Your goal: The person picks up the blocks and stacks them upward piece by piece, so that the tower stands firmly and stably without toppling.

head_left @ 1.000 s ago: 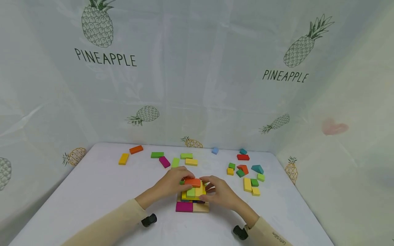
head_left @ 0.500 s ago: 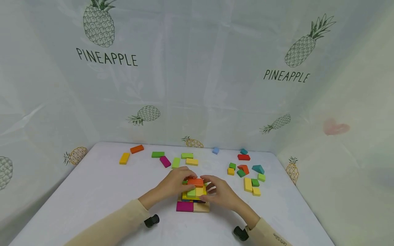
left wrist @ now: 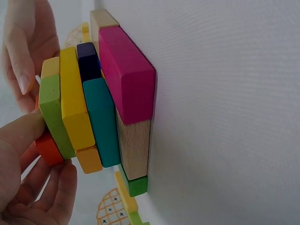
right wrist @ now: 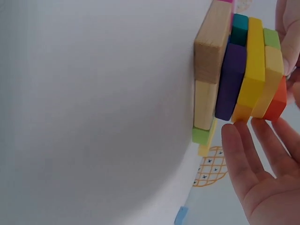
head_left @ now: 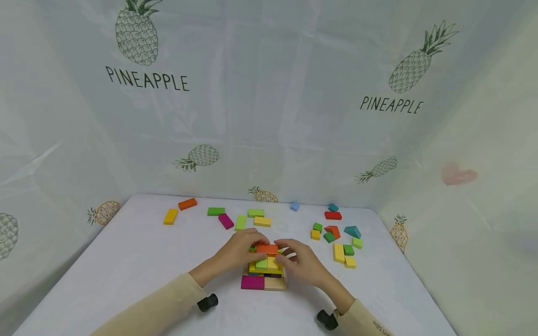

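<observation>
A layered stack of wooden blocks stands mid-table. A magenta block [head_left: 252, 283] and a plain wood block [head_left: 275, 283] show at its base; a teal block [left wrist: 101, 122] and a purple block [right wrist: 229, 82] lie above. Over them comes a long yellow block [left wrist: 75, 98], then a lime block [left wrist: 52, 108] beside a pale yellow block [right wrist: 271, 70]. An orange-red block [head_left: 267, 250] sits on top. My left hand [head_left: 237, 248] holds this top block from the left, thumb in front and fingers behind. My right hand [head_left: 303, 264] is at the stack's right side, fingers extended, fingertips at the upper blocks' far ends.
Loose blocks lie behind the stack, among them a magenta one [head_left: 226, 221] and a yellow one [head_left: 262, 221]. More are scattered at the right, including a teal triangle [head_left: 352, 231] and a red block [head_left: 333, 215]. A pineapple-print curtain [head_left: 269, 116] hangs behind the table.
The orange-red block has shifted slightly right on top of the stack, the left hand moving with it. My right thumb has moved up a little along the stack's front.
</observation>
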Demonstrator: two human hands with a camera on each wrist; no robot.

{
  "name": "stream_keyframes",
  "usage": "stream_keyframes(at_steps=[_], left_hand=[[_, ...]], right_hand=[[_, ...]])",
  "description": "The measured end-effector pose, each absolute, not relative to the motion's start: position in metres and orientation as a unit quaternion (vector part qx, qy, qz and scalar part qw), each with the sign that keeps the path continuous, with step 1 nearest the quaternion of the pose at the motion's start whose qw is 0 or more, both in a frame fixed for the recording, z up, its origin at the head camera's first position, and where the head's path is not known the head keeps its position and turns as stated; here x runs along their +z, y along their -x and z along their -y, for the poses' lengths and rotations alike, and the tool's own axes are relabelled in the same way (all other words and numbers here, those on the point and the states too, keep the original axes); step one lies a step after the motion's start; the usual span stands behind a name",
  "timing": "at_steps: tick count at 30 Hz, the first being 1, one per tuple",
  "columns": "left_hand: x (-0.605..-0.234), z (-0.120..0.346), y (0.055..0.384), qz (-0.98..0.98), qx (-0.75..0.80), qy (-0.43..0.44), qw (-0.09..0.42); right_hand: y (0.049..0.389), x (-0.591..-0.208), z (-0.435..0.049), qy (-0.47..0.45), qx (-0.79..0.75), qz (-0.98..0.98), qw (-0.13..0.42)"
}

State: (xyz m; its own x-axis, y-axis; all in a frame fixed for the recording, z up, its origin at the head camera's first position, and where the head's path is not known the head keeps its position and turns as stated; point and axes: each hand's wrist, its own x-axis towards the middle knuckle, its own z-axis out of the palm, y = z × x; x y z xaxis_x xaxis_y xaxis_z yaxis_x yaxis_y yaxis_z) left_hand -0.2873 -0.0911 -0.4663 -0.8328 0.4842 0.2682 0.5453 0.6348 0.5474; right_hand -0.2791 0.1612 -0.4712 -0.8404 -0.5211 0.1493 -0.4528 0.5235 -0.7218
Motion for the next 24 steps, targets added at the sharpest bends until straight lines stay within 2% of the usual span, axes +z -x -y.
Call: stream_keyframes(at_steps=[18,24], left_hand=[[-0.47,0.093,0.288,0.892,-0.335,0.299,0.053],[-0.471,0.105,0.293,0.897,-0.339,0.281,0.024]], right_hand=[[0.278,-0.478,-0.154,0.225,-0.428,-0.875,0.014],[0.278,-0.48,-0.154,0.22,-0.434,-0.874,0.012]])
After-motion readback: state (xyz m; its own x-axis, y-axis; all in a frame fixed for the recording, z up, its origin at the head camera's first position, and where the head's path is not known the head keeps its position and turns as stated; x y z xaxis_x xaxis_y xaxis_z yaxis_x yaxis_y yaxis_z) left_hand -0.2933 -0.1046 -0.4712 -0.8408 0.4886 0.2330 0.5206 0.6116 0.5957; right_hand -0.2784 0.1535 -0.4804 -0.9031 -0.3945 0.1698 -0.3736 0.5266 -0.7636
